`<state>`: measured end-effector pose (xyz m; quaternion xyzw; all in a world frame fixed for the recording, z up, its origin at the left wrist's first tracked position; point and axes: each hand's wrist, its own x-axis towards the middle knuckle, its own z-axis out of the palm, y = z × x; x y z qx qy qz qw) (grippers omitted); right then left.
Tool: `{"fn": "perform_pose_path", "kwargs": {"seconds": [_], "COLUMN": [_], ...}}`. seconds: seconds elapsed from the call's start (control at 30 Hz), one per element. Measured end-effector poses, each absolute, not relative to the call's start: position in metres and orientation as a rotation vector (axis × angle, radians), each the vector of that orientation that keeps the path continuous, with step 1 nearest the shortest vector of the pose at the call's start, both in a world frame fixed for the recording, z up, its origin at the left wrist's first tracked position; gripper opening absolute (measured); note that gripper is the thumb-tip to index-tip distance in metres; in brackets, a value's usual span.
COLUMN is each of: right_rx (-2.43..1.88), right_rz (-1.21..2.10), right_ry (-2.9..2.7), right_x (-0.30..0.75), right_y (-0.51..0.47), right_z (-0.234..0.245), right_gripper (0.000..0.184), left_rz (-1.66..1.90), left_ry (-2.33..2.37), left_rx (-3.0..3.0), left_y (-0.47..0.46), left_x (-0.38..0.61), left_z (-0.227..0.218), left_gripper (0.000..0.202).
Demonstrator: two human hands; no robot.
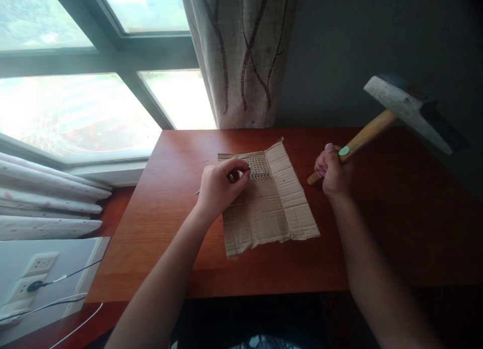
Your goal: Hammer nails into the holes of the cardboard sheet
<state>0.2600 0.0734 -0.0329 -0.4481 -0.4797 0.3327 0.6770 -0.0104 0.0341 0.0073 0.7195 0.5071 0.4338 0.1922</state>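
Note:
My right hand point(335, 170) grips the wooden handle of a hammer point(372, 131), holding it raised over the right side of the table. The hammer's steel head points up and to the right. My left hand point(226, 180) rests at the far left part of a flat piece of corrugated cardboard point(262, 213). Its thumb and forefinger are pinched together; what lies between them is too small to make out. Beside those fingertips, a small patch dotted with rows of holes point(259, 163) lies on the cardboard, with a row of small dark points along its near edge.
The cardboard lies on a reddish-brown wooden table point(169, 248). A thin metal piece point(197, 192) shows left of my left hand. A window point(113, 52) and curtain point(245, 57) stand behind. At lower left are wall sockets point(28, 278) with cords.

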Motion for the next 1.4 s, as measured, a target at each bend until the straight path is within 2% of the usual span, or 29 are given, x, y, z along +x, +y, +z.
{"fn": "perform_pose_path", "kwargs": {"seconds": [0.43,0.67,0.77,0.87,1.0,1.1,1.4], "right_rx": [-1.044,-1.099,-1.235,-1.395,-1.438,-1.528,-1.554], "right_rz": [0.787,0.982,0.908,0.657,0.541,0.595,0.61], "right_ry": [-1.16,-1.403,-1.595,-1.875,-2.244,-2.431,-2.513], "right_x": [0.265,0.266,0.273,0.286,0.293,0.286,0.266], "right_y": [0.071,0.049,0.034,0.023,0.015,0.015,0.021], "right_z": [-0.03,-0.008,0.007,0.033,0.074,0.096,0.109], "right_gripper": [0.063,0.048,0.044,0.041,0.052,0.051,0.058], "left_rz": [1.238,1.255,1.254,1.26,1.272,1.278,1.256], "left_ry": [1.445,1.435,1.436,1.424,1.412,1.421,1.445], "left_rx": [1.985,1.981,1.976,1.977,1.986,1.994,1.99], "left_y": [0.031,0.032,0.032,0.031,0.031,0.032,0.033], "left_x": [-0.009,-0.009,-0.009,-0.009,-0.009,-0.008,-0.009], "left_z": [0.004,0.001,0.0,0.0,0.0,0.0,0.0], "left_gripper": [0.005,0.003,0.004,0.004,0.004,0.005,0.007]}}
